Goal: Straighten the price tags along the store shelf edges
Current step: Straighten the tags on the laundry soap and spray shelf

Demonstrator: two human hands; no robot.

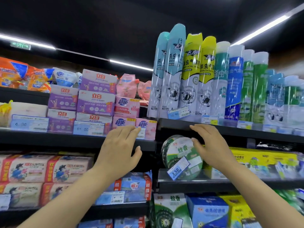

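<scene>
The black shelf edge (82,139) runs under soap packs and spray cans (181,76). Both hands reach up to it: the left hand (120,148), grip wide, fingertips at a price tag (141,133); the right hand (209,143), grip wide, holds nothing, below a tilted price tag (178,113).

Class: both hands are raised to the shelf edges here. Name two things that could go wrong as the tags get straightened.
1. The tilted price tag stands right against the tall spray cans; the right hand reaching up could topple one.
2. The left hand covers part of a tag by the pink packs; a push might dislodge it.
</scene>
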